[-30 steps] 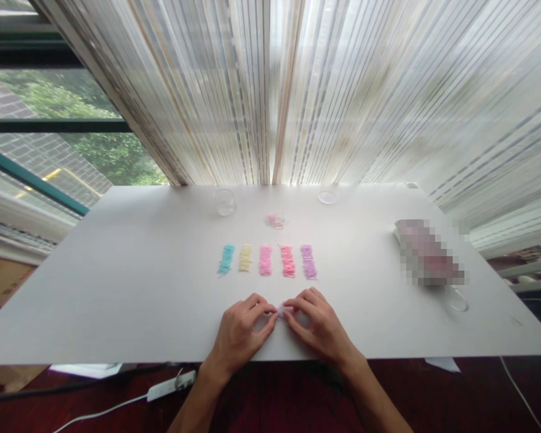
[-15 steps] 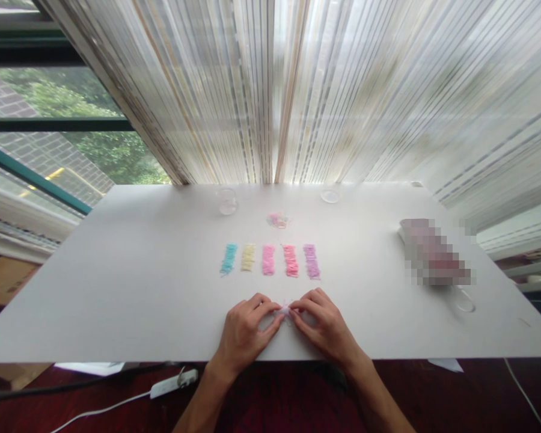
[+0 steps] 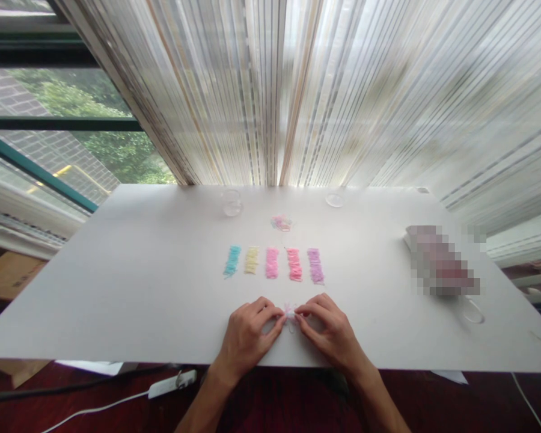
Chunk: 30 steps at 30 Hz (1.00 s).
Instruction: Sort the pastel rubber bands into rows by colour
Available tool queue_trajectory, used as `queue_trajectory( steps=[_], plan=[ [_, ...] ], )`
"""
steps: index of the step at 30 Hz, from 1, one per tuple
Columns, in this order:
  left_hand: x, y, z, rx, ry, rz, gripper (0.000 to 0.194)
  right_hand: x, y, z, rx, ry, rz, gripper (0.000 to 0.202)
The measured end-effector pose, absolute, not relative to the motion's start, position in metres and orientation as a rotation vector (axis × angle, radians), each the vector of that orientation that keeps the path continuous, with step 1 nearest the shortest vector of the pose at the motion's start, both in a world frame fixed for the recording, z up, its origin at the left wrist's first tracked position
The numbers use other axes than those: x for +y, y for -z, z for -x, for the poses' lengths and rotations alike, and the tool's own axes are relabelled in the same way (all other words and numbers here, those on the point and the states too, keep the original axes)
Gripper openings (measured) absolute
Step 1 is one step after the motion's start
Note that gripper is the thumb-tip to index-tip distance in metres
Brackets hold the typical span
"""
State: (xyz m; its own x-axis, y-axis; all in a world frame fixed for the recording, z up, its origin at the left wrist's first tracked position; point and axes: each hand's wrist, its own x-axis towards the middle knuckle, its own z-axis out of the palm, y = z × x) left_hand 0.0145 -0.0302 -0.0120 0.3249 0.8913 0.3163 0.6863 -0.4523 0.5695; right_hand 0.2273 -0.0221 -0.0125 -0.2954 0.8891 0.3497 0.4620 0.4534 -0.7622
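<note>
Near the front of the table, my left hand (image 3: 251, 329) and my right hand (image 3: 328, 328) face each other, thumbs and forefingers pinched. Between the fingertips lies a small bunch of pale pink and whitish bands (image 3: 290, 313), thin like little elastic hair bands; the fingers hide part of it. Beyond the hands, similar bands lie in neat upright strips by colour: blue (image 3: 232, 261), yellow (image 3: 251, 260), pink (image 3: 272, 263), coral (image 3: 294, 264) and purple (image 3: 316, 266). A loose mixed pile of bands (image 3: 281, 223) sits behind these strips.
A clear round container (image 3: 232, 204) stands at the back left of the white table (image 3: 130, 282), with a clear round lid (image 3: 334, 200) to its right. On the right lies a blurred-out pouch-like object (image 3: 442, 261) with a strap loop. Curtains (image 3: 234, 90) hang behind the table.
The fingertips of both hands have drawn slightly apart, so more of the pale bunch shows between them. The whole view has shifted a little; the colour strips lie as before.
</note>
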Motion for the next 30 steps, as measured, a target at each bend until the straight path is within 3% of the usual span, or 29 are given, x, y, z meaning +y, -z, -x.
queue_trajectory(
  steps=[6,13,30],
  plan=[
    [-0.032,0.007,-0.006,1.288,-0.837,-2.245,0.013,-0.022,0.012,-0.228,-1.901,-0.719,1.137,0.012],
    [-0.028,0.005,-0.007,1.289,-0.906,-2.203,0.006,-0.021,0.013,-0.228,-1.925,-0.684,1.140,0.010],
    [-0.019,0.008,-0.016,1.217,-0.952,-2.138,0.010,-0.020,0.014,-0.225,-1.888,-0.668,1.132,0.012]
  ],
)
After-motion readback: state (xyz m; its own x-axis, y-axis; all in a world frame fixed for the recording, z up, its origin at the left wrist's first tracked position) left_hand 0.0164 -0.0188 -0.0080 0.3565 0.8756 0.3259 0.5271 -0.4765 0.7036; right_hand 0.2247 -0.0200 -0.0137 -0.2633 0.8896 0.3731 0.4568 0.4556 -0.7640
